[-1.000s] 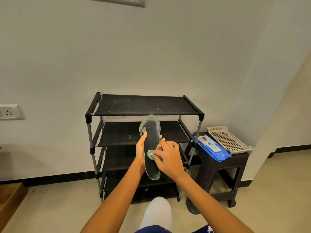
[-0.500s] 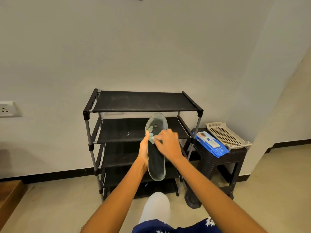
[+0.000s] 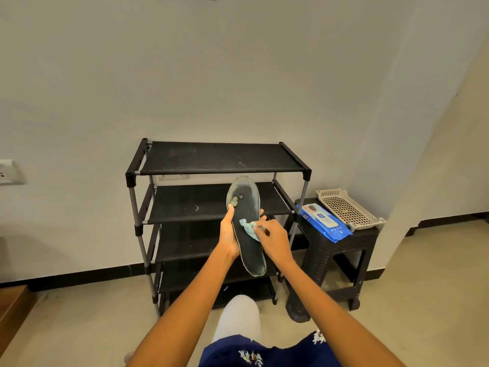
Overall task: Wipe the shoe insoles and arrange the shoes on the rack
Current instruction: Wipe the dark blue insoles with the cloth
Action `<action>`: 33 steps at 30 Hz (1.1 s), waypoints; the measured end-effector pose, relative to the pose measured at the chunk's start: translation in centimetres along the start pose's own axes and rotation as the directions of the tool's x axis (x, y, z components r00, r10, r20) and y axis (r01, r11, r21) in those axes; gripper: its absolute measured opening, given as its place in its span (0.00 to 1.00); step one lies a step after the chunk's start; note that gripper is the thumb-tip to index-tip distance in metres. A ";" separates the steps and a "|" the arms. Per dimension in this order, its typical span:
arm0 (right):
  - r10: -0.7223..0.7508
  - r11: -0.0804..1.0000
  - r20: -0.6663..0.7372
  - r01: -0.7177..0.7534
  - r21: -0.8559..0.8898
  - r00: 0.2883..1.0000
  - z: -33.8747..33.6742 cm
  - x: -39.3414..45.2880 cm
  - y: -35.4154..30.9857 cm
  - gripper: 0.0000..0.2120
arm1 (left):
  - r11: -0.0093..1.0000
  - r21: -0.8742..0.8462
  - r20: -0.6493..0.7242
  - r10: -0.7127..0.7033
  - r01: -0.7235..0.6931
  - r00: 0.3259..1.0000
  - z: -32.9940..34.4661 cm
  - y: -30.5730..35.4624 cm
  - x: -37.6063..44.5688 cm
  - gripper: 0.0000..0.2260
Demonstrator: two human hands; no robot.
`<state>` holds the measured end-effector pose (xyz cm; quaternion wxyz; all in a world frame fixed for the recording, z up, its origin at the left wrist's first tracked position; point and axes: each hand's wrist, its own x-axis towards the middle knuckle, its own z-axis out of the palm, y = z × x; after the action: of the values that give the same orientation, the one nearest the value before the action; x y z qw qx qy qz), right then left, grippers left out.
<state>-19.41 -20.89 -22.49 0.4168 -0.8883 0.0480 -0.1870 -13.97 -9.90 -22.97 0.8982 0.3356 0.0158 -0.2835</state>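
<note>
Wall socket (image 3: 10, 172) cut off left.

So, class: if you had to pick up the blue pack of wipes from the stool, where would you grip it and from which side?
Grip the pack of wipes across its narrow width, coming from above. It lies flat on the stool, long and thin, with the basket close on its far side, so probably only the top and near edge are free.

Plain pale wall (image 3: 238, 75); beige tiled floor (image 3: 79, 327); dark wicker stool (image 3: 330, 250) right; socket (image 3: 8, 172) left.
</note>
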 end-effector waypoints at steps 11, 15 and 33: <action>-0.020 0.992 -0.030 0.016 -0.129 0.999 -0.5 0.9 -0.1 0.10 | 1.000 0.023 0.015 0.010 -0.010 1.000 1.1 -3.3 -1.9 0.23; -0.282 0.898 0.100 0.299 -0.323 0.954 -1.9 -1.4 0.4 0.08 | 0.997 -0.071 0.035 -0.004 0.006 0.999 0.8 -2.7 -2.1 0.26; -0.150 0.974 -0.001 0.148 -0.174 0.989 -3.8 -5.0 -1.2 0.08 | 0.970 -0.228 0.041 -0.078 0.085 0.996 3.2 -2.6 -1.8 0.30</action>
<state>-25.52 -21.62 -20.83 0.3222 -0.9210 0.0002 -0.2190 -17.33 -12.55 -21.65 0.9186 0.2243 0.0480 -0.3218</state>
